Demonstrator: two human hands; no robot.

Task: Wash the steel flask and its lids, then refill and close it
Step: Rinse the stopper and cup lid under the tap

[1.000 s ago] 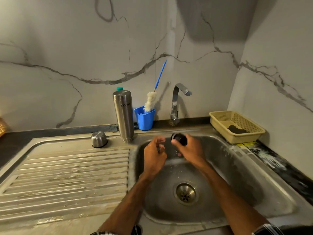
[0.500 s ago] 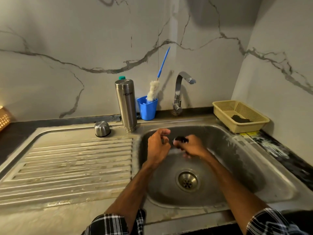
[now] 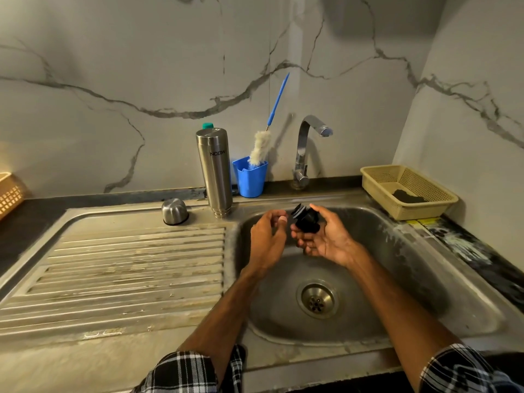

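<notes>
The right hand [image 3: 326,241] gripped the black inner lid [image 3: 306,221] over the sink [image 3: 425,282]. The left hand [image 3: 268,236] hovered beside it, loosely curled and empty. Lid-washing seemed underway; next, the tap [image 3: 304,148] needed opening.

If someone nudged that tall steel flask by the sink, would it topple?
Probably. The steel flask is tall and narrow, seemingly inverted on its small neck beside the sink, so a nudge could tip it. Its polished wall looks slippery.

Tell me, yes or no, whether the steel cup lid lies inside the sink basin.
No, the steel cup lid sits on the drainboard left of the flask, outside the basin.
</notes>
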